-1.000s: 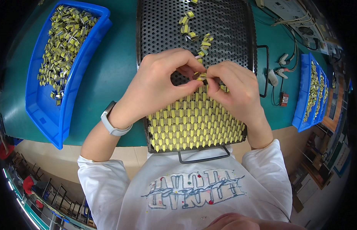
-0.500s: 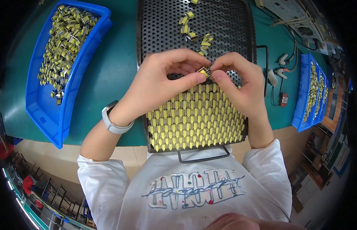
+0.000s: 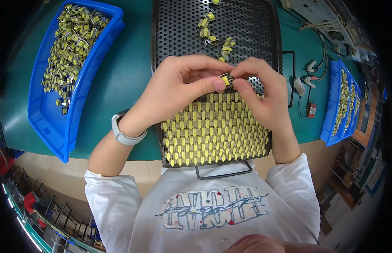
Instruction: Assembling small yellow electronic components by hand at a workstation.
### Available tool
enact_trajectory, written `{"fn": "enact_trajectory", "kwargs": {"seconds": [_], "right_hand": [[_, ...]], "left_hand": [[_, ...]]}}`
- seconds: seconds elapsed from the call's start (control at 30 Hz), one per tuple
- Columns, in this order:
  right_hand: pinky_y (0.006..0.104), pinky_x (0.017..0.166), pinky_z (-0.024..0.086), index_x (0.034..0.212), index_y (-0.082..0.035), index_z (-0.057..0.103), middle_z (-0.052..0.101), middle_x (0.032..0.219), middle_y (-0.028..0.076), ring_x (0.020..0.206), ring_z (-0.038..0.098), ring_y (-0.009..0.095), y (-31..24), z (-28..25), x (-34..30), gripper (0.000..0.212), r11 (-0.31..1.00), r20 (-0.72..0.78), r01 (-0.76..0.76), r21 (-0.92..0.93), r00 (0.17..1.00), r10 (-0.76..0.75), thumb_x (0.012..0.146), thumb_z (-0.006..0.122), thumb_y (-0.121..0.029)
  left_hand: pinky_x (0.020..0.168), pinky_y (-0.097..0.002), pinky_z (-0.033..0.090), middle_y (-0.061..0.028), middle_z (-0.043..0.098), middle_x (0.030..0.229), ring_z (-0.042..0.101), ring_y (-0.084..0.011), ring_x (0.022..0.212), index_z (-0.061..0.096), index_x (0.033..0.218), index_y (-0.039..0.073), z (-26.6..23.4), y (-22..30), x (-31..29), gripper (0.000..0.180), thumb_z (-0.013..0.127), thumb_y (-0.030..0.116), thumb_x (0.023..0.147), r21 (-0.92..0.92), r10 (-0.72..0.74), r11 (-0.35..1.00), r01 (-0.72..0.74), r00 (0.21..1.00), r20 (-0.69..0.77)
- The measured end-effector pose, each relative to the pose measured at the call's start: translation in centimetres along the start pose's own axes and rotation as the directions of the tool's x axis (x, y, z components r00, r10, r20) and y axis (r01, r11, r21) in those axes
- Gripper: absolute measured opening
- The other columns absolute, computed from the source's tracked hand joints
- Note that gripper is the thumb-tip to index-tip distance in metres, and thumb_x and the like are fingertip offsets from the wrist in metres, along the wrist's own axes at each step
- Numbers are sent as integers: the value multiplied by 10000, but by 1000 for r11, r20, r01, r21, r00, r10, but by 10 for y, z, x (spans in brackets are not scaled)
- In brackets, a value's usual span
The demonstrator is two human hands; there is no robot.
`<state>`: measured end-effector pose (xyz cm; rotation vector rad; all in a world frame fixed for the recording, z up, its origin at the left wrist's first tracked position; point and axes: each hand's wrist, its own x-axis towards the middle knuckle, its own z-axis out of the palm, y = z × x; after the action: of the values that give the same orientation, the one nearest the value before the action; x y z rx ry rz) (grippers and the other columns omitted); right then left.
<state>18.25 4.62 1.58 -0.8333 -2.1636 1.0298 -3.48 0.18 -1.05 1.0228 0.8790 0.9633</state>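
Observation:
Between my hands, above the perforated tray, is a small yellow-taped transformer (image 3: pixel 226 79) with dark and metallic edges. My left hand (image 3: pixel 179 82) pinches it from the left between thumb and fingers. From the other side, my right hand (image 3: pixel 265 90) closes thumb and forefinger on its right end; the fingertips hide part of it. Below both hands, tight rows of similar yellow-taped parts (image 3: pixel 213 130) fill the near half of the black perforated metal tray (image 3: pixel 175 27). Several loose transformers (image 3: pixel 205 29) lie scattered on the tray's far half.
On the left of the green table (image 3: pixel 128 55), a blue bin (image 3: pixel 48 122) holds a heap of the same parts. Farther right stand more blue bins (image 3: pixel 328 114), also stocked. Cables with clips (image 3: pixel 310 80) lie beside the tray's right wire handle (image 3: pixel 293 78).
The transformer has turned slightly between my fingertips and shifted a little to the right. Both hands stay in nearly the same place, and the tray's rows look unchanged.

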Motion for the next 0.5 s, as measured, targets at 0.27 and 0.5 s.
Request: {"fn": "enact_trajectory", "kwargs": {"seconds": [0.27, 0.5], "right_hand": [[293, 718, 555, 1004, 16, 651, 694, 944, 92, 796, 693, 192, 2, -3, 0, 142, 997, 43, -17, 69, 999, 14, 869, 679, 50], [293, 717, 549, 1010, 16, 660, 702, 950, 94, 788, 687, 186, 4, -1, -2, 150, 984, 41, -84, 156, 996, 78, 864, 678, 47]], "left_hand": [[940, -307, 573, -108, 697, 1166, 686, -171, 1059, 683, 1218, -67, 1, 4, -1, 305, 724, 40, 936, 66, 8, 998, -9, 1000, 9], [956, -314, 572, -107, 700, 1166, 687, -172, 1067, 681, 1221, -63, 1, 6, -2, 314, 731, 36, 927, 106, 29, 994, -29, 1000, 4]]}}
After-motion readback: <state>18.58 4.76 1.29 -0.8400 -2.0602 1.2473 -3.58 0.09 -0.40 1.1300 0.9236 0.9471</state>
